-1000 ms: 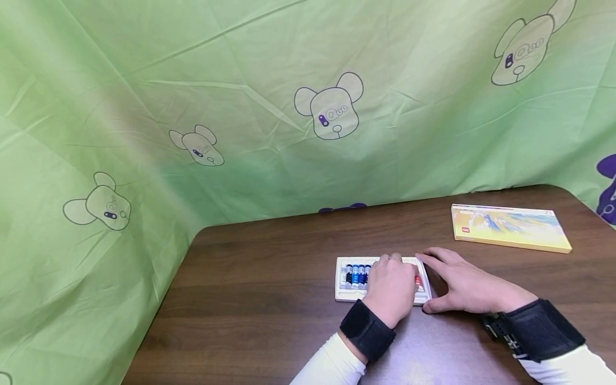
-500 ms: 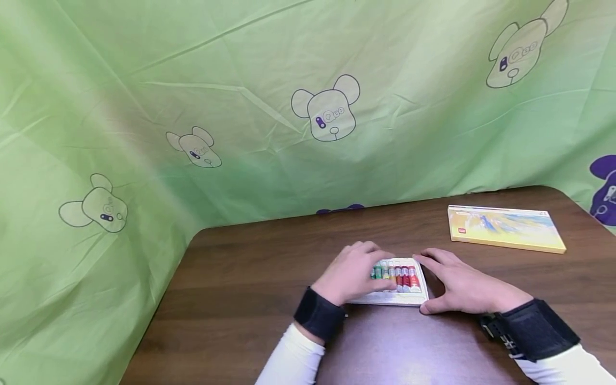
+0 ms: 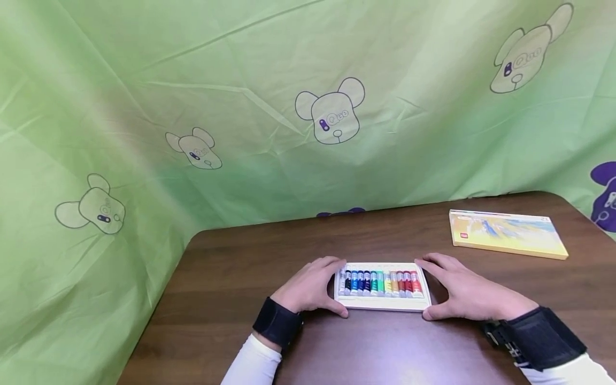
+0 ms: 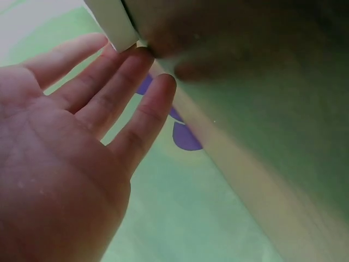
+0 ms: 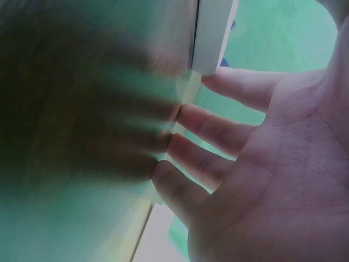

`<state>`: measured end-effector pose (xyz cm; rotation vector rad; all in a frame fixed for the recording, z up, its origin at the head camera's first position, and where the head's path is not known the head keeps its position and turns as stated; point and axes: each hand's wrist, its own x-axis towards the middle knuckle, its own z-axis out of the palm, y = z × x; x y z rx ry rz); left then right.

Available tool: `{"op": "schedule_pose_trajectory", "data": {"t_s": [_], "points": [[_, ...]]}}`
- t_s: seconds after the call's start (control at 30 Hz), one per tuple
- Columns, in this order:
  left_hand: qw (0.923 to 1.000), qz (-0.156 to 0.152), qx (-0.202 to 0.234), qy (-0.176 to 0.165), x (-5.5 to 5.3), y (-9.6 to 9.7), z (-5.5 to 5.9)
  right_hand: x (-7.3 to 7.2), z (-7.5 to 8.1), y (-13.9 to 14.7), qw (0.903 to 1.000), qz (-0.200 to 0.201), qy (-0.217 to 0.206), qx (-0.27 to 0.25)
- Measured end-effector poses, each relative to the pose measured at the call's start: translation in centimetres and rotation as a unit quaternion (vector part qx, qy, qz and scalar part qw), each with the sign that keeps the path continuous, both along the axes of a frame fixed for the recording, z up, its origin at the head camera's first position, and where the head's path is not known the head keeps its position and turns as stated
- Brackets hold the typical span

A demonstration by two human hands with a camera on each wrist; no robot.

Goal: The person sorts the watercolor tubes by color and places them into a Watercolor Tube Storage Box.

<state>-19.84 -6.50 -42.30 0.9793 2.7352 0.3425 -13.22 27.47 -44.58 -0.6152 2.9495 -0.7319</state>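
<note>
A white tray of paint tubes lies on the table between my hands. The tubes stand side by side in a row, from white and blues through greens and yellow to reds. My left hand spans the tray's left end, thumb at the front corner and forefinger at the back corner. At the opposite end my right hand spans it the same way. In the left wrist view, extended fingers reach the white tray corner. The right wrist view has a fingertip at the tray corner, other fingertips on the tabletop.
A flat yellow box with a painted picture lies at the back right of the brown wooden table. Behind and to the left hangs a green cloth printed with mouse-eared heads.
My left hand has come off the tubes, moving left across the tray to its left end, and the whole row is now uncovered. My right hand has stayed at the right end.
</note>
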Motion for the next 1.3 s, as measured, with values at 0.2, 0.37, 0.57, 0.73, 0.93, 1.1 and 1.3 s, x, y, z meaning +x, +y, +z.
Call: {"op": "schedule_pose_trajectory", "data": {"t_s": [0.2, 0.37, 0.57, 0.73, 0.93, 1.1, 1.3], "points": [[1.0, -0.005, -0.005, 0.0, -0.15, 0.02, -0.23, 0.21, -0.13, 0.07, 0.9999, -0.001, 0.011, -0.004], [0.9999, -0.007, -0.008, 0.004, -0.17, 0.13, -0.41, 0.4, -0.01, 0.12, 0.9999, -0.004, 0.009, -0.002], [0.9999, -0.004, -0.014, -0.009, -0.04, 0.05, -0.54, 0.89, -0.04, 0.13, 1.0, -0.005, -0.003, 0.003], [0.9999, -0.004, -0.005, -0.01, -0.11, 0.03, -0.59, 1.01, 0.11, 0.21, 1.0, -0.006, 0.005, 0.002], [0.9999, 0.001, 0.005, -0.009, -0.1, -0.38, -0.78, 0.64, 0.43, -0.06, 1.0, -0.003, 0.001, 0.005], [0.9999, -0.001, 0.01, -0.01, -0.2, -0.74, -0.68, 0.35, 0.52, -0.34, 0.9999, -0.004, -0.011, -0.001], [0.9999, -0.008, 0.012, -0.007, -0.42, -0.83, -0.43, 0.04, 0.84, -0.01, 0.9983, -0.011, -0.055, -0.013]]}}
